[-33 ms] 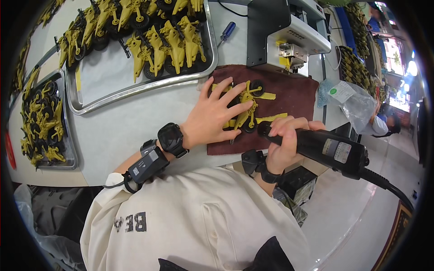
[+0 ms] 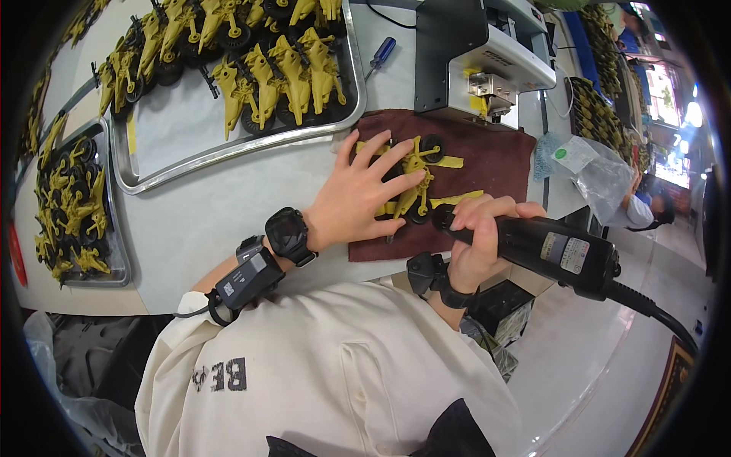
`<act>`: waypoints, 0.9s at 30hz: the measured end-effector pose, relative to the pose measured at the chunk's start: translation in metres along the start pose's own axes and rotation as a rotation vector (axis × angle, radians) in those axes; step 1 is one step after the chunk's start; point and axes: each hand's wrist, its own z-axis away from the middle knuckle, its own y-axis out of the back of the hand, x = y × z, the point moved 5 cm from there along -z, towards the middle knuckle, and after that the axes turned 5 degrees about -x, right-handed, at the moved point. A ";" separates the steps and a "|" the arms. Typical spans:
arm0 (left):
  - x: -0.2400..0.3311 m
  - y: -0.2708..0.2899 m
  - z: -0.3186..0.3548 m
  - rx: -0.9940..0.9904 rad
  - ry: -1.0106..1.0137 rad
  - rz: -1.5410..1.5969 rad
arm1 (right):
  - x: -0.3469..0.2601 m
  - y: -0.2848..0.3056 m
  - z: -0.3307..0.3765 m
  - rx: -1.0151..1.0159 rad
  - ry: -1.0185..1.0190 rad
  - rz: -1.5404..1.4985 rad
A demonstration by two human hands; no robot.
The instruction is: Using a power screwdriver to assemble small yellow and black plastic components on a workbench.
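Note:
My left hand (image 2: 356, 192) lies with its fingers spread over a yellow toy motorcycle (image 2: 416, 169) with black wheels. The toy rests on a dark red cloth, partly hidden under my fingers. In my right hand (image 2: 477, 242) is a black corded electric screwdriver (image 2: 560, 247), my fingers wrapped round its front end. Its nose points left toward the toy's near wheel; the bit itself cannot be made out. Flat yellow strips (image 2: 457, 199) lie on the cloth beside the toy, between it and my right hand.
Metal trays of yellow toy parts stand at the back left (image 2: 358, 84) and far left (image 2: 122, 251). A blue-handled screwdriver (image 2: 384, 52) lies near a black-and-white machine (image 2: 487, 65) behind the cloth (image 2: 495, 160). To the right are a clear plastic bag (image 2: 601, 179) and another person.

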 end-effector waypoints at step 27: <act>0.000 0.001 0.004 0.028 -0.018 0.012 | -0.026 -0.031 -0.012 -0.334 0.068 -0.109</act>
